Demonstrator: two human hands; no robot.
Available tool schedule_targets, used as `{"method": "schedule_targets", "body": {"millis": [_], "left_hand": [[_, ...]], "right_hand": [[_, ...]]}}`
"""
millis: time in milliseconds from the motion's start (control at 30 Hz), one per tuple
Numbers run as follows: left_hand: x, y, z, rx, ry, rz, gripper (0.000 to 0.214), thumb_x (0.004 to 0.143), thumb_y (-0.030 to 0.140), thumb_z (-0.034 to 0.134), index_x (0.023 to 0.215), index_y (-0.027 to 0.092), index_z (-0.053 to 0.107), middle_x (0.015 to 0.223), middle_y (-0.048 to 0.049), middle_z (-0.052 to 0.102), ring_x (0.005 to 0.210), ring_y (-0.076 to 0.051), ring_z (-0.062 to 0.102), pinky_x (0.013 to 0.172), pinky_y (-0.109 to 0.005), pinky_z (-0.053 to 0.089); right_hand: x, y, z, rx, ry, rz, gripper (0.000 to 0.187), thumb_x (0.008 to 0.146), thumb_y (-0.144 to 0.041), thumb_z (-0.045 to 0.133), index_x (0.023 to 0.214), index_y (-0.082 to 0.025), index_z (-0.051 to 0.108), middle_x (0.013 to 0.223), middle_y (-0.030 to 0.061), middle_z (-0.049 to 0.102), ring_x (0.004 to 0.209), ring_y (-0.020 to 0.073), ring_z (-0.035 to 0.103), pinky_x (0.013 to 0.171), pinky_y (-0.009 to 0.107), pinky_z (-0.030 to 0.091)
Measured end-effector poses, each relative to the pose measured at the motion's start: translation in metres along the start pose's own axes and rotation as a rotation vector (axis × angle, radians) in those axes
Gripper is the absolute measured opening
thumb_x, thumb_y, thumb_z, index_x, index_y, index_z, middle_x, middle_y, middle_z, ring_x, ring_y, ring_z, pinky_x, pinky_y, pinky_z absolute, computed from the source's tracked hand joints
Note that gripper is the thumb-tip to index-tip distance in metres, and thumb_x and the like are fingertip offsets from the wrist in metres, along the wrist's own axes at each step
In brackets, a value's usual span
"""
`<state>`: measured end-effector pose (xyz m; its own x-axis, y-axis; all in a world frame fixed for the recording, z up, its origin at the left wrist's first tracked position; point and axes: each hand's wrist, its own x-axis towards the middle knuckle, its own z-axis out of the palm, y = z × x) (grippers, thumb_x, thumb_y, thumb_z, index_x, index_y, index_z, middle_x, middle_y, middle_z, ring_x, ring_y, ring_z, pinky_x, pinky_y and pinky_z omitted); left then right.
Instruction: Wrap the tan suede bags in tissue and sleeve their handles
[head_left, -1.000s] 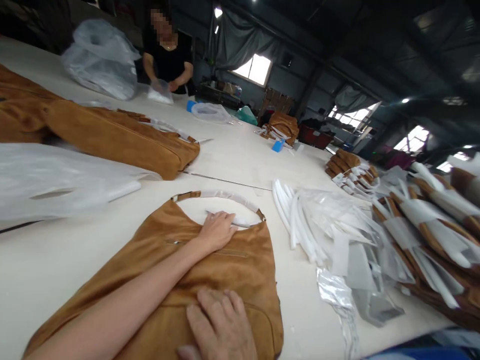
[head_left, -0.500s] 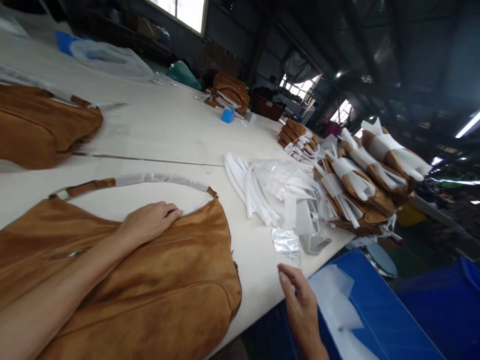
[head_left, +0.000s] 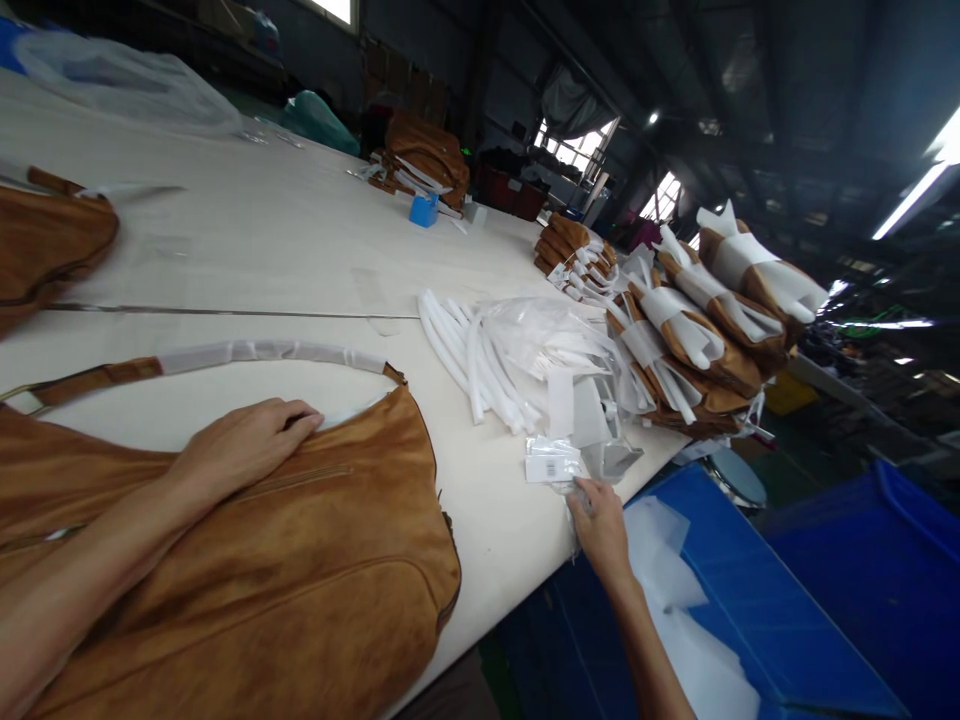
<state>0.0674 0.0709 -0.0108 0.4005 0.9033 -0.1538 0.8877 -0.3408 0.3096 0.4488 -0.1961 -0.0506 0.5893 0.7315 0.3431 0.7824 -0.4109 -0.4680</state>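
Fingers [head_left: 583,497] of the right hand [head_left: 602,530] pinch a barcode-tagged plastic packet [head_left: 551,462] to the right of the tan suede handbag [head_left: 247,560], while the left hand [head_left: 247,440] lies on that handbag, fingers [head_left: 296,415] slightly spread.

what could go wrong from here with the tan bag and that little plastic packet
The clear packet in the right hand is close to the table edge, so it might slip into the blue crate below. The tan suede bag lies near that same edge under the left hand and could slide off if released. The loose white foam tubes beside the packet might get snagged and dragged.
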Motion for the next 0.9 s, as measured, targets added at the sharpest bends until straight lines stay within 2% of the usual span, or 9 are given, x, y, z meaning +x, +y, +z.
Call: {"method": "schedule_targets", "body": {"millis": [267,400,533,667,800,900], "left_hand": [[-0.001,0.001,0.001,-0.034,0.011,0.028,0.052,0.092,0.046,0.027,0.11,0.018,0.066,0.118,-0.0103,0.068,0.106,-0.029,0.061,0.092,-0.037,0.044],[-0.004,0.001,0.001,-0.013,0.074,0.051,0.05,0.091,0.043,0.028,0.108,0.019,0.069,0.112,-0.0109,0.069,0.104,-0.029,0.062,0.092,-0.037,0.045],[-0.009,0.0,0.006,-0.069,0.164,0.137,0.05,0.091,0.046,0.031,0.103,0.021,0.072,0.106,-0.0112,0.068,0.105,-0.029,0.059,0.096,-0.039,0.044],[-0.013,-0.001,0.009,-0.099,0.17,0.167,0.049,0.093,0.047,0.031,0.103,0.023,0.072,0.105,-0.0075,0.069,0.105,-0.025,0.059,0.094,-0.036,0.045],[-0.015,-0.001,0.009,-0.09,0.157,0.157,0.048,0.093,0.047,0.031,0.102,0.024,0.072,0.102,-0.0067,0.07,0.104,-0.025,0.061,0.091,-0.035,0.047],[-0.014,0.0,0.008,-0.087,0.144,0.161,0.049,0.093,0.046,0.03,0.103,0.023,0.072,0.104,-0.0075,0.071,0.104,-0.025,0.061,0.094,-0.035,0.046]], "right_hand": [[0.02,-0.006,-0.007,-0.074,-0.016,-0.046,0.034,0.096,-0.037,0.06,0.124,-0.018,0.059,0.125,0.0093,0.059,0.106,0.0237,0.062,0.089,0.044,0.055],[0.032,-0.015,-0.002,-0.076,-0.056,-0.091,0.033,0.097,-0.038,0.059,0.122,-0.018,0.059,0.124,0.0089,0.06,0.106,0.0233,0.062,0.089,0.043,0.054],[0.05,-0.02,0.004,-0.029,-0.195,-0.199,0.026,0.092,-0.041,0.061,0.104,-0.018,0.068,0.109,0.0081,0.066,0.097,0.0232,0.063,0.087,0.04,0.051],[0.07,-0.009,0.01,-0.115,-0.389,-0.313,0.015,0.081,-0.034,0.062,0.084,-0.02,0.069,0.095,0.0078,0.066,0.094,0.0267,0.063,0.083,0.038,0.046],[0.08,-0.007,0.008,-0.195,-0.421,-0.349,0.004,0.075,-0.025,0.064,0.075,-0.022,0.064,0.09,0.0055,0.064,0.091,0.0253,0.061,0.079,0.035,0.044],[0.078,-0.016,-0.003,-0.185,-0.433,-0.378,0.009,0.081,-0.025,0.061,0.074,-0.02,0.064,0.088,0.0057,0.064,0.09,0.0236,0.061,0.081,0.034,0.045]]}}
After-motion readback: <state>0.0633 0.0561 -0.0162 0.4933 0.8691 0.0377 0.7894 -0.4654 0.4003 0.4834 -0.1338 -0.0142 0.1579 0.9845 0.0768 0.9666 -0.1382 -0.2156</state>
